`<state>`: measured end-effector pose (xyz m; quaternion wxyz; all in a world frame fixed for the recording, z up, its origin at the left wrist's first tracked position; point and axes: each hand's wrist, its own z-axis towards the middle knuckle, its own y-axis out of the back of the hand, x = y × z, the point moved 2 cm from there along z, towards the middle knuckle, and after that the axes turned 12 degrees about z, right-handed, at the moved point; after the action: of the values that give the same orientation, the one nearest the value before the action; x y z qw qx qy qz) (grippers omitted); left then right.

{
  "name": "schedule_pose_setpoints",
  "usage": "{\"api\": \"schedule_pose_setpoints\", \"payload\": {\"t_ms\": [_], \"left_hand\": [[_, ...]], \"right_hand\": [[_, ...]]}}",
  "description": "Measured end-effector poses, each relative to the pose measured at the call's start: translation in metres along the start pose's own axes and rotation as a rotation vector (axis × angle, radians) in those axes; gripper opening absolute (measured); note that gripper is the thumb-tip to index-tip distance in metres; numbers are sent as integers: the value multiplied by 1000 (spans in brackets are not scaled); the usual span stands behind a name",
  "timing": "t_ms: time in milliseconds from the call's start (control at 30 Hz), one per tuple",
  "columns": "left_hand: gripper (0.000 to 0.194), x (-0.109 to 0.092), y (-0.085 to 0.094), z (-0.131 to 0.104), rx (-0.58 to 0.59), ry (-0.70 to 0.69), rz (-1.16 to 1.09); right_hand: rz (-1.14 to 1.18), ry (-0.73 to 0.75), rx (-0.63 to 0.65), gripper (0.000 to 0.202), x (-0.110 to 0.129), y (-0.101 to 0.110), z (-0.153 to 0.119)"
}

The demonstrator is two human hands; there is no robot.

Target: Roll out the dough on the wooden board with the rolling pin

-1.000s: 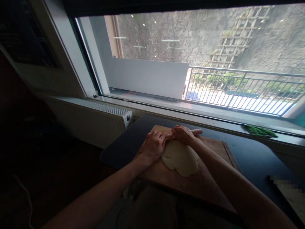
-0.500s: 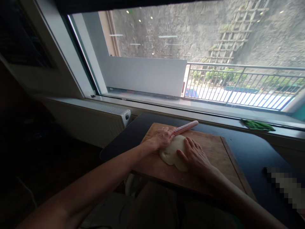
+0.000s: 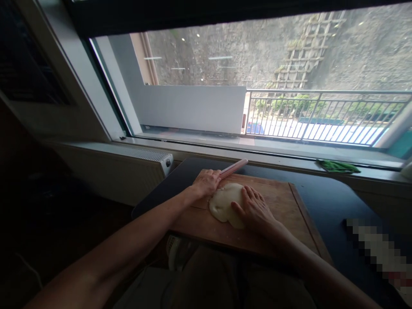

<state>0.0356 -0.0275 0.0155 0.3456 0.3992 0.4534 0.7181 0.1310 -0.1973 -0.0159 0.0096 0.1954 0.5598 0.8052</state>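
A flattened, pale piece of dough (image 3: 223, 204) with an uneven edge lies on a wooden board (image 3: 280, 210). Beyond its upper left edge, my left hand (image 3: 207, 182) is closed around one end of a pink rolling pin (image 3: 234, 168), which points away to the upper right. The gripped end of the pin is hidden under my fingers. My right hand (image 3: 255, 208) rests on the right part of the dough, fingers stretched out and thumb apart, covering some of it.
The board sits on a dark table (image 3: 334, 201) with rounded corners. A green cloth (image 3: 337, 166) lies on the window sill. At left stands a white radiator (image 3: 141, 171). A blurred-out object (image 3: 376, 244) is on the table's right side.
My left hand and the rolling pin have moved left and off the dough's upper edge, showing more of it. My right hand stays on the dough. The camera view has tilted up slightly.
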Motion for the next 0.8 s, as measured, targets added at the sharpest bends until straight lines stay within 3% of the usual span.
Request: {"api": "schedule_pose_setpoints", "payload": {"t_ms": [133, 300, 400, 467, 633, 800], "left_hand": [[45, -5, 0, 3, -16, -86, -11], [41, 3, 1, 8, 50, -17, 19], [43, 2, 4, 9, -20, -149, -8], [42, 2, 6, 12, -4, -237, -20], [33, 10, 5, 26, 107, -98, 15], [35, 2, 4, 29, 62, -238, -78]], "right_hand": [[1, 2, -7, 70, 1, 1, 0], [1, -4, -4, 70, 2, 2, 0], [8, -3, -7, 69, 2, 4, -1], [8, 2, -10, 70, 3, 4, -1], [2, 1, -19, 71, 2, 3, -1], [3, 8, -29, 73, 1, 2, -1]]}}
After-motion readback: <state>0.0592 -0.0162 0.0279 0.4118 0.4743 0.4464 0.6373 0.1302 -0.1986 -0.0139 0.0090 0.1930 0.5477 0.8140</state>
